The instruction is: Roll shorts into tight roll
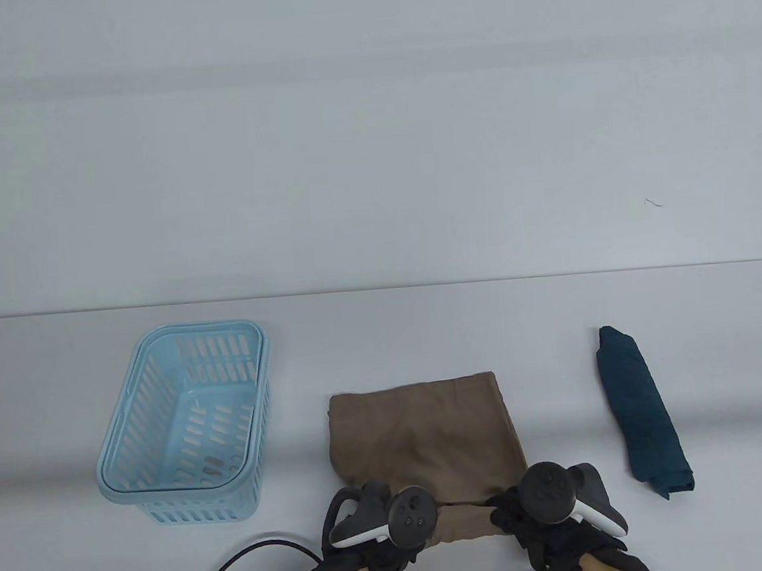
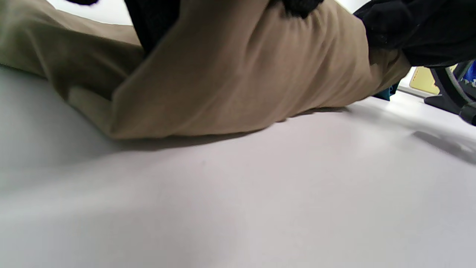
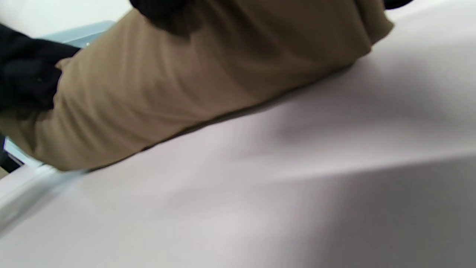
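Tan shorts [image 1: 427, 431] lie folded flat at the table's front middle, with their near edge turned up into a short roll [image 1: 465, 523]. My left hand [image 1: 382, 532] grips the roll's left end and my right hand [image 1: 518, 517] grips its right end; trackers hide most fingers. In the left wrist view the roll [image 2: 238, 78] fills the top, with black gloved fingers [image 2: 156, 18] pressed on it. The right wrist view shows the roll [image 3: 178, 82] and gloved fingers [image 3: 163, 13] on top of it.
An empty light-blue slotted basket [image 1: 183, 426] stands to the left. A dark teal rolled garment [image 1: 642, 409] lies to the right. A black cable [image 1: 239, 564] runs along the front left. The table's far edge [image 1: 381, 288] meets a white wall.
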A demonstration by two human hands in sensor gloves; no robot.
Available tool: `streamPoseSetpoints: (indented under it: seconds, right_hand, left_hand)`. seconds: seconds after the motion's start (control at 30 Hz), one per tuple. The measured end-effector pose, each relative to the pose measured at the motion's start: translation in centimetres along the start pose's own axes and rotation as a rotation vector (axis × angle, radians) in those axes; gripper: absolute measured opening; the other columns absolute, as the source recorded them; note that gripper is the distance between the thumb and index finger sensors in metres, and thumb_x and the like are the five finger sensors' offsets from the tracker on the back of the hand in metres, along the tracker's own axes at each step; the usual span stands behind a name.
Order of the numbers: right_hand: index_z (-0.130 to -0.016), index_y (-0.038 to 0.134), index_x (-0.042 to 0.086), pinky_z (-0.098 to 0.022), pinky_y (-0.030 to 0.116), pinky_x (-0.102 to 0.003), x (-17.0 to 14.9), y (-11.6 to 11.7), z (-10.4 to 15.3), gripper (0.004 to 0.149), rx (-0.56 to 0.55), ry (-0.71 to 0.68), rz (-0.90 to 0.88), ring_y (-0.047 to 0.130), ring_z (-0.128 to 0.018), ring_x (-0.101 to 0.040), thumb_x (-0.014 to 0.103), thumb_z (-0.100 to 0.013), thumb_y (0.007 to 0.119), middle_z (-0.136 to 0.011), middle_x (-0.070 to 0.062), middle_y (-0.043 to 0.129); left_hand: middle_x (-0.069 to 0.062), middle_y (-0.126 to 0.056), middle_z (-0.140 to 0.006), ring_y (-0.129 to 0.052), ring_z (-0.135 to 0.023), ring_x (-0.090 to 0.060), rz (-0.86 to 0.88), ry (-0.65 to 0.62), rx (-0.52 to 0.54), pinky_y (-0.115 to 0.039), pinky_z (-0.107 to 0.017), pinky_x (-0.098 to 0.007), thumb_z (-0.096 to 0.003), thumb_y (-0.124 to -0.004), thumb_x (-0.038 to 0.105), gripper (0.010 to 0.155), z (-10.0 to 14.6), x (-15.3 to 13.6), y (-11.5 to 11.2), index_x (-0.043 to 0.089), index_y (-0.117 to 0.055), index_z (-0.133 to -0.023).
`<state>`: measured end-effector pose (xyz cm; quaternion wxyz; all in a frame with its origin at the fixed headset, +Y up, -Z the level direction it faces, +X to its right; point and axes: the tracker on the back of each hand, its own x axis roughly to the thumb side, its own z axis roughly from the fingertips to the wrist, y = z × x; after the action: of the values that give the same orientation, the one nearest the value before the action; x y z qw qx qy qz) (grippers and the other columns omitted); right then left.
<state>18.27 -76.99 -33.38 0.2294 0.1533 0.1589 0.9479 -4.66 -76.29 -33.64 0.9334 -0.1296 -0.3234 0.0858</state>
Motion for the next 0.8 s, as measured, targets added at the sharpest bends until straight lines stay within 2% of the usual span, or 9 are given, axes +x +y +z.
streamPoseSetpoints:
  seconds: [0.1,0.17,0.27,0.33,0.4,0.47,0.6,0.67,0.8]
  right_hand:
    - [-0.082,0.081,0.01,-0.067,0.042,-0.071,-0.2,0.2,-0.1,0.053,-0.005,0.016,-0.01,0.081,-0.067,-0.036,0.042,-0.049,0.055,-0.079,-0.016,0.086]
    - [-0.08,0.081,0.011,-0.067,0.044,-0.07,-0.1,0.2,-0.2,0.052,-0.015,0.028,0.019,0.083,-0.064,-0.034,0.043,-0.049,0.055,-0.076,-0.014,0.087]
    - [-0.08,0.081,0.011,-0.066,0.045,-0.069,0.1,0.4,-0.2,0.051,-0.042,0.044,0.052,0.083,-0.063,-0.034,0.043,-0.049,0.055,-0.074,-0.014,0.088]
    - [-0.08,0.081,0.012,-0.066,0.046,-0.069,0.1,0.5,-0.3,0.051,-0.062,0.059,0.065,0.084,-0.061,-0.033,0.043,-0.049,0.054,-0.074,-0.013,0.088]
    - [-0.081,0.081,0.012,-0.066,0.046,-0.069,0.2,0.6,-0.3,0.051,-0.088,0.075,0.072,0.083,-0.061,-0.033,0.042,-0.049,0.055,-0.074,-0.014,0.088]
    - [-0.085,0.078,0.012,-0.066,0.045,-0.069,0.4,0.5,-0.2,0.052,-0.109,0.074,0.094,0.082,-0.065,-0.034,0.042,-0.05,0.055,-0.078,-0.015,0.086]
    - [-0.1,0.061,0.014,-0.068,0.037,-0.072,1.0,0.0,0.3,0.055,-0.172,0.036,0.157,0.066,-0.088,-0.038,0.038,-0.051,0.06,-0.102,-0.015,0.066]
    - [-0.102,0.057,0.015,-0.069,0.034,-0.071,1.4,-0.4,0.7,0.056,-0.202,-0.011,0.207,0.06,-0.092,-0.038,0.037,-0.05,0.062,-0.105,-0.015,0.06]
    - [-0.1,0.06,0.018,-0.07,0.029,-0.071,1.6,-0.7,1.1,0.055,-0.132,-0.076,0.232,0.055,-0.095,-0.038,0.039,-0.049,0.066,-0.107,-0.013,0.057]
  left_hand:
    - [-0.006,-0.1,-0.074,-0.104,-0.058,-0.025,0.064,0.004,-0.016,-0.054,-0.065,-0.073,-0.0493,-0.055,0.031,0.057,0.0,-0.3,-0.4,0.006,-0.07,-0.098]
    - [-0.007,-0.099,-0.074,-0.103,-0.059,-0.026,0.087,0.012,-0.008,-0.052,-0.066,-0.073,-0.0497,-0.056,0.031,0.056,0.0,-0.4,-0.3,0.008,-0.07,-0.099]
    - [-0.013,-0.084,-0.096,-0.091,-0.082,-0.033,0.06,-0.017,0.101,-0.046,-0.066,-0.075,-0.049,-0.07,0.031,0.06,0.7,0.1,1.4,0.011,-0.06,-0.105]
    - [-0.015,-0.079,-0.099,-0.086,-0.086,-0.035,0.046,-0.05,0.153,-0.044,-0.067,-0.076,-0.0479,-0.074,0.033,0.051,1.2,0.6,2.7,0.017,-0.072,-0.096]
    - [-0.016,-0.077,-0.101,-0.083,-0.088,-0.037,0.011,-0.062,0.108,-0.041,-0.067,-0.077,-0.0481,-0.074,0.034,0.044,1.6,1.0,3.1,0.019,-0.08,-0.089]
    - [-0.018,-0.07,-0.106,-0.074,-0.095,-0.041,-0.07,-0.049,0.051,-0.037,-0.066,-0.078,-0.0484,-0.074,0.035,0.046,1.7,1.1,2.5,0.019,-0.08,-0.091]
    - [-0.021,-0.061,-0.11,-0.064,-0.099,-0.046,-0.139,-0.037,0.025,-0.033,-0.066,-0.077,-0.048,-0.074,0.035,0.054,1.3,0.9,1.5,0.016,-0.072,-0.098]
    - [-0.022,-0.058,-0.111,-0.062,-0.1,-0.048,-0.142,-0.025,0.023,-0.033,-0.066,-0.077,-0.0482,-0.074,0.036,0.056,1.1,0.8,1.2,0.013,-0.07,-0.099]
    - [-0.023,-0.056,-0.112,-0.061,-0.1,-0.049,-0.144,0.006,-0.002,-0.032,-0.066,-0.078,-0.0483,-0.074,0.037,0.06,0.7,0.8,0.8,0.01,-0.065,-0.102]
